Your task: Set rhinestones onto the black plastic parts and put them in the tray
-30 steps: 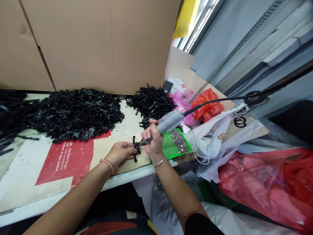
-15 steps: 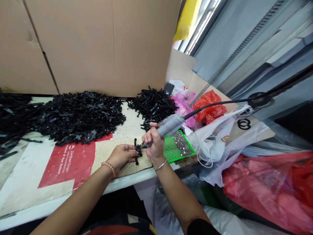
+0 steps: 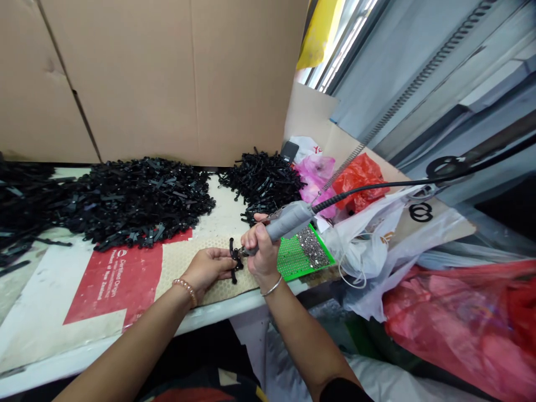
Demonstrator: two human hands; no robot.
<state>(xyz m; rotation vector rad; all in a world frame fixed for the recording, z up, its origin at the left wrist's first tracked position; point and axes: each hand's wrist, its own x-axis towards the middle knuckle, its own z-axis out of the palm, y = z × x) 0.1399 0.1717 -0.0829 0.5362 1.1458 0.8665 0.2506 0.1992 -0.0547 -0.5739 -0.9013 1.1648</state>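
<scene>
My left hand (image 3: 211, 268) pinches a small black jointed part (image 3: 234, 276) between thumb and fingers, low over a tan textured mat (image 3: 178, 268). My right hand (image 3: 263, 250) is wrapped round a grey electric screwdriver (image 3: 291, 219), which slants down to the left. Its metal tip meets the middle of the black part; the exact contact point is too small to make out. Just right of my right hand lies a bright green tray (image 3: 295, 274) with rows of holes. Many small silvery screws (image 3: 313, 247) are heaped on the tray's right side.
Large piles of black parts (image 3: 142, 201) and a smaller heap (image 3: 266, 181) lie along a cardboard wall (image 3: 146, 78). A black cable (image 3: 377, 186) and a coil spring (image 3: 402, 97) run from the screwdriver to the upper right. Plastic bags (image 3: 360, 178) crowd the right side.
The screwdriver and my right hand have shifted slightly left and down toward the black part. My left hand keeps its pinch in nearly the same place.
</scene>
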